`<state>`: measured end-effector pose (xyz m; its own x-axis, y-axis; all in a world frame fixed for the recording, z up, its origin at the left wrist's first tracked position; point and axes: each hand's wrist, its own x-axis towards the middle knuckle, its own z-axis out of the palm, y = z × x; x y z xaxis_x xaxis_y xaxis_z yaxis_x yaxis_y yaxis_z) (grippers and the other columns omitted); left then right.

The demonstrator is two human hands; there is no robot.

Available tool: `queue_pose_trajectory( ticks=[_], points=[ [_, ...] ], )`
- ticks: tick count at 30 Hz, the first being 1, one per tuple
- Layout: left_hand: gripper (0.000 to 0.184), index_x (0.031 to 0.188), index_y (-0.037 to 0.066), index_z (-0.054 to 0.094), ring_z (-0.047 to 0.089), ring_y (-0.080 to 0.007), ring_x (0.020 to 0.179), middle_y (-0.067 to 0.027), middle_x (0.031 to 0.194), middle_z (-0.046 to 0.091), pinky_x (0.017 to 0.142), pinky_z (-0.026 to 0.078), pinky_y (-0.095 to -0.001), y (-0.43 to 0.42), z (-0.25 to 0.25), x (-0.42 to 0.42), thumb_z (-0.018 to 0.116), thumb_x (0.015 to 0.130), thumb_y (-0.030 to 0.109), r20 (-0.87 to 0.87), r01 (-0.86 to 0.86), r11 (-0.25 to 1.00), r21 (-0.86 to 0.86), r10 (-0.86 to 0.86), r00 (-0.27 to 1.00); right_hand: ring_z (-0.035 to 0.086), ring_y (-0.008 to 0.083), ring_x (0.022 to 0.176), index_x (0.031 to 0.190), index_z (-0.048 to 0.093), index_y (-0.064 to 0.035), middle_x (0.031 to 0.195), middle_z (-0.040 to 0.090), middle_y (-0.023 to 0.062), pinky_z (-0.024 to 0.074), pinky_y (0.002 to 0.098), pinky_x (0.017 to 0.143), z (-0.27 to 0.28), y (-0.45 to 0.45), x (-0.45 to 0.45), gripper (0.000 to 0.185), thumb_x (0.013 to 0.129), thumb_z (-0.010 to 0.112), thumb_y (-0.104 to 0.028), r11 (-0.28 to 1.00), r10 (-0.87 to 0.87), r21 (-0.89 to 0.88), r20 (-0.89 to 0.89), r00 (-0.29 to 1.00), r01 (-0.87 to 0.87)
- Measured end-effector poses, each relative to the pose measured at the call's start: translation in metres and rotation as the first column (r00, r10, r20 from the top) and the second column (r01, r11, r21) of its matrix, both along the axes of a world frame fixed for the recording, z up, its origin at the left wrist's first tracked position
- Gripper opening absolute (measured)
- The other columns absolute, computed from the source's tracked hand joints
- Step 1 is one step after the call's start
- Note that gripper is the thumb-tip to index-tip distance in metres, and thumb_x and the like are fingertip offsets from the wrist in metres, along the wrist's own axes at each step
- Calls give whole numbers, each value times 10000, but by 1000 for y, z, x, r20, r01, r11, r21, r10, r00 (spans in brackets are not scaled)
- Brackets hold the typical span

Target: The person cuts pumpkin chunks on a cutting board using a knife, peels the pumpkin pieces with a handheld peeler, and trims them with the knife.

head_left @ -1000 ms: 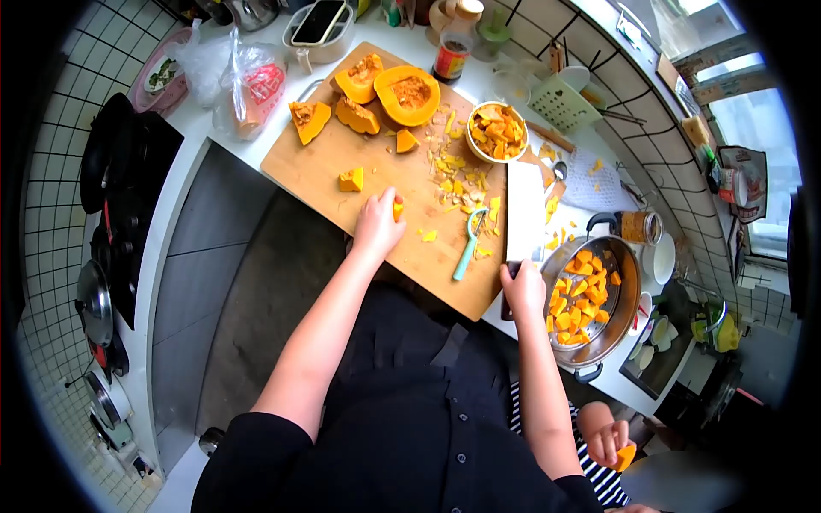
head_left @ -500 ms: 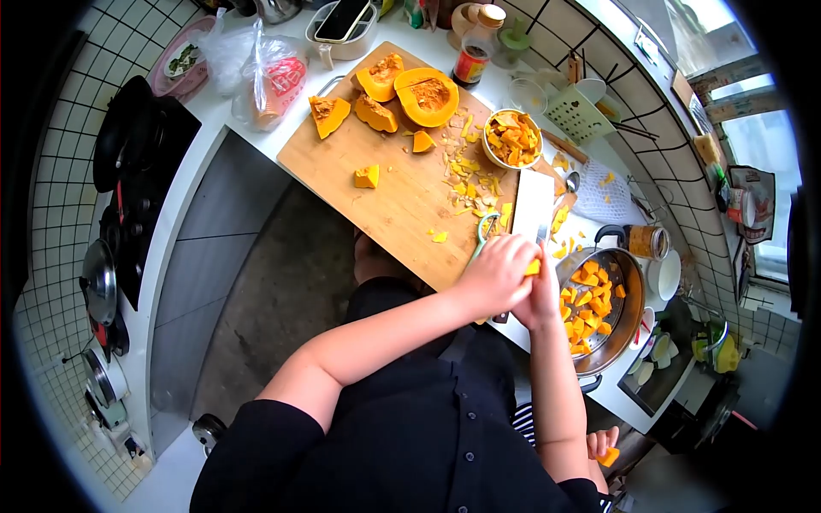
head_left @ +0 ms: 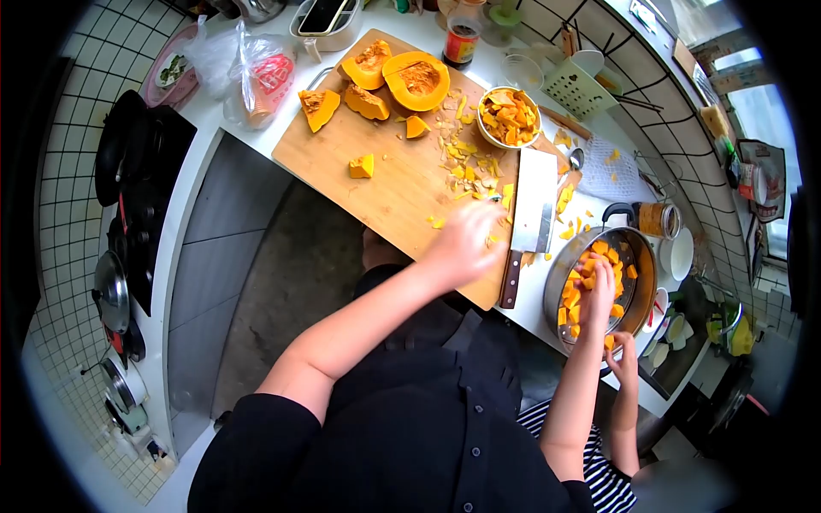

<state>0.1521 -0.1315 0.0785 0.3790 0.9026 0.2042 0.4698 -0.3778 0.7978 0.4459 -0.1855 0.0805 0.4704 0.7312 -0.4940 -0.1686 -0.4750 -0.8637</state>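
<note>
While our right hand [head_left: 597, 295] is down in the steel pot [head_left: 643, 295], where many pumpkin chunks [head_left: 600, 248] already lie cut, and our left hand [head_left: 466, 242] blurs over the cutting board [head_left: 402, 175], we cannot tell whether either pinches anything, and large pumpkin pieces [head_left: 419, 96] still lie unchopped at the board's far side.

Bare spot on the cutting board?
Cutting board: mostly bare between the lone pumpkin chunk and the left corner, and between that chunk and the peelings. Crowded: far end, pumpkin half and wedges; right side, bowl and cleaver. Left hand blocks part of the near edge.
</note>
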Motion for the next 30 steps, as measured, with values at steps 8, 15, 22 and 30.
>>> queue_pose_trajectory(
  ticks=[8,15,22,30],
  points=[
    [359,1123,-2,510,537,-343,1048,-178,1098,546,923,433,-391,10,-17,-135,635,797,79,-159,-467,884,-15,459,874,449,358,1203,1191,539,-24,1264,456,205,361,412,1017,-8,-6,-16,338,869,538,-127,952,277,-183,859,430,-247],
    [550,1218,46,464,477,-353,1141,-182,1195,477,969,411,-411,32,-57,-186,726,747,153,-385,-536,840,-79,470,794,507,378,1075,1151,525,-19,1117,508,193,424,433,929,-15,-7,-124,354,817,591,-116,885,416,-242,794,443,-397],
    [490,1101,41,493,500,-353,1059,-166,1064,517,930,425,-424,68,-80,-199,752,706,172,-412,-297,955,-14,265,871,520,387,1059,1209,434,-15,1118,511,214,436,440,906,-59,-20,-149,479,785,616,-142,893,449,-401,818,358,-203],
    [471,1134,73,461,551,-386,956,-180,1035,523,838,476,-427,94,-77,-213,708,741,157,-296,-194,980,39,197,935,610,410,917,997,505,37,953,629,258,488,478,825,-39,-1,-153,419,720,628,-251,755,519,-651,668,533,80]
  ],
)
